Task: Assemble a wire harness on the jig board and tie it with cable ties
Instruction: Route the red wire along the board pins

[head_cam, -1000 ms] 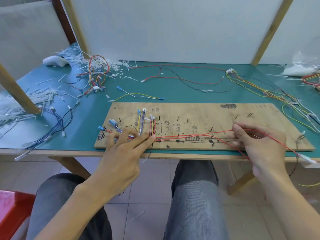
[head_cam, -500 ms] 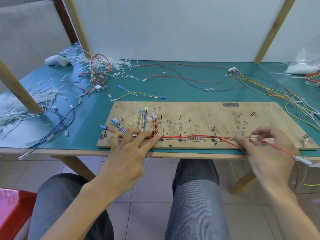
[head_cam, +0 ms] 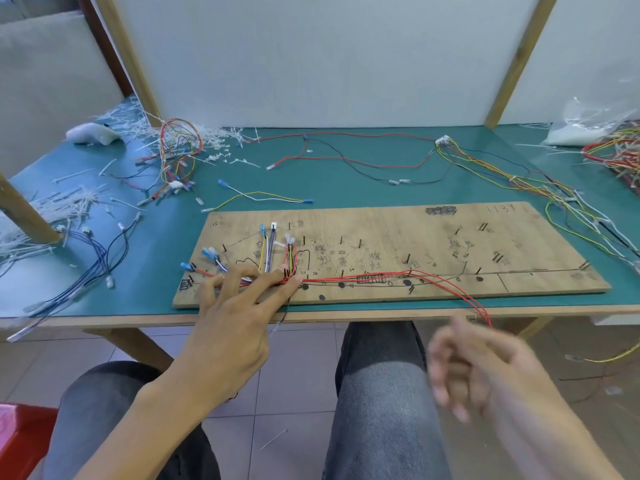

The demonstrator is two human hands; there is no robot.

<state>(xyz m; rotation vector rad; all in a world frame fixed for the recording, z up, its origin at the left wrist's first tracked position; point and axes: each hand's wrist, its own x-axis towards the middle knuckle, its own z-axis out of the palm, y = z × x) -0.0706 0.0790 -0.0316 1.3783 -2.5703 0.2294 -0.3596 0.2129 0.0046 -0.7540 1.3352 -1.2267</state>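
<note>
The wooden jig board (head_cam: 450, 237) lies on the green table, with nails and pen markings on it. Coloured wires with small connectors (head_cam: 273, 247) stand along its left part. My left hand (head_cam: 235, 327) presses them down with spread, straight fingers near the board's front left. Red wires (head_cam: 433, 276) run right along the board's front line, then drop off the table edge to my right hand (head_cam: 485, 368). That hand is blurred, below the table over my right knee. Its fingers look curled, and the red wires end in them.
White cable ties and offcuts (head_cam: 52, 209) litter the left side. A coiled harness (head_cam: 180, 150) lies at the back left, and blue wires (head_cam: 100, 258) to the left of the board. Behind the board are long red and black wires (head_cam: 346, 157), with yellow bundles (head_cam: 554, 195) on the right.
My right hand has pulled back from the board's right part, off the table edge and toward my lap, trailing the red wires. My left hand has stayed pressed on the wires.
</note>
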